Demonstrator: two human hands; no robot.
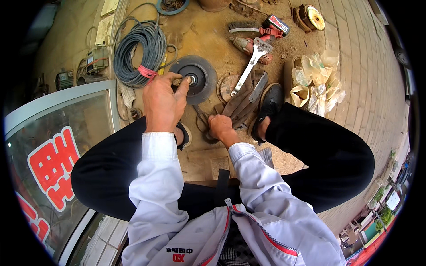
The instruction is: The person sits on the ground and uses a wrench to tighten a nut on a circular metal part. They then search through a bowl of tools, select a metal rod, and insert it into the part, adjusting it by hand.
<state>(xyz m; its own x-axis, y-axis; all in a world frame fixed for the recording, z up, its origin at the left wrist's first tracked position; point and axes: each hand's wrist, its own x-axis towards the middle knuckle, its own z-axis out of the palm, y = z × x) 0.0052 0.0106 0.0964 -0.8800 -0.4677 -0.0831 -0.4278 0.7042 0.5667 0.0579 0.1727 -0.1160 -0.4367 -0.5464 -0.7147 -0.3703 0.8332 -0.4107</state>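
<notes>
My left hand (165,104) is closed in a pinch on a small brownish metal piece (177,82), right beside the threaded centre of a dark round wheel (205,73). That wheel lies flat on the dusty ground. My right hand (222,127) is closed low between my feet, next to a heap of brown cloth (242,106); its fingers hide what they hold, if anything. A dark looped strip (201,119) lies just left of it. Beyond the cloth lie an adjustable wrench (250,66), a red cordless power tool (266,48) with a battery, and a wire brush (244,29).
A coil of dark hose (133,53) with a pink tie lies at the far left. On the right are crumpled plastic bags (317,84) beside my shoe (271,99). A round yellowed drum (310,18) stands far right. A framed glass panel (57,146) leans at left.
</notes>
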